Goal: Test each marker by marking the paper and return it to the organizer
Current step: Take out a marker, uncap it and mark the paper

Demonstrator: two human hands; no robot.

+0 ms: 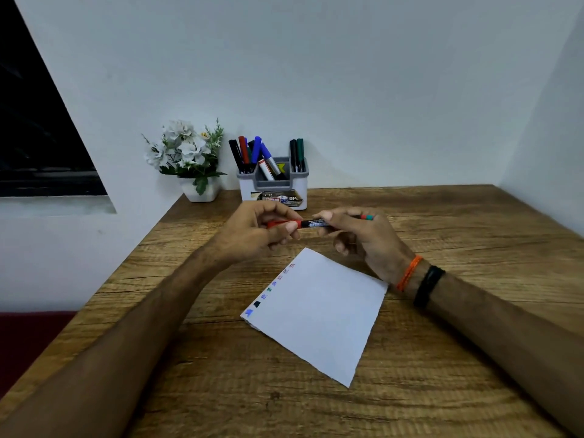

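A red marker (pixel 311 223) lies level in the air between both hands, above the far end of the paper. My left hand (pixel 252 232) grips its red cap end. My right hand (pixel 360 238) holds the black barrel. The white paper (pixel 322 314) lies on the wooden table (pixel 442 358), with several small coloured test marks along its left edge. The grey and white organizer (pixel 273 184) stands at the back by the wall, with several markers upright or leaning in its compartments.
A white pot of white artificial flowers (pixel 189 159) stands left of the organizer at the table's back left corner. White walls close in behind and at the right. The table's left edge drops off to a dark red surface (pixel 28 339).
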